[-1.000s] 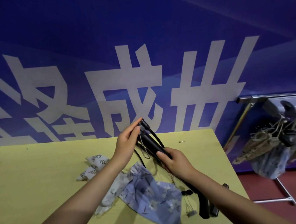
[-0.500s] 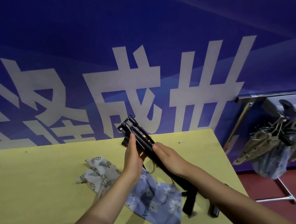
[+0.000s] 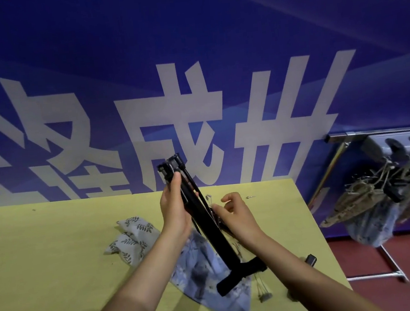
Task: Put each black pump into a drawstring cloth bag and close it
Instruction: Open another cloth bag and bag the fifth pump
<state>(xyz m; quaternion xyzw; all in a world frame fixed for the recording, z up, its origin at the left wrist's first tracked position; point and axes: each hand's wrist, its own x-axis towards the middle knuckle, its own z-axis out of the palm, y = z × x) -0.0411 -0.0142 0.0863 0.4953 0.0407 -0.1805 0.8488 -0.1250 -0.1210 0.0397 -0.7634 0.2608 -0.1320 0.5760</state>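
A black pump (image 3: 207,227) is held tilted over the yellow table (image 3: 44,248), with its foot end up and its T-handle (image 3: 239,275) down near the table. My left hand (image 3: 175,213) grips the upper shaft just below the foot. To the right of the shaft, my right hand (image 3: 237,216) has curled fingers pinching the thin hose alongside the pump. Under the pump lies a blue floral drawstring bag (image 3: 203,272), flat on the table. Part of a second black pump (image 3: 311,260) shows behind my right forearm.
Two white leaf-print bags (image 3: 131,235) lie left of the blue one. Drawstring tassels (image 3: 264,296) lie near the front edge. A small metal pin (image 3: 250,197) sits near the back edge. A rack with hangers (image 3: 389,186) stands right of the table. A blue banner wall is behind.
The pump has swung more upright. My left hand moved up to grip it near the foot end. My right hand left the shaft and now works at the hose beside it.
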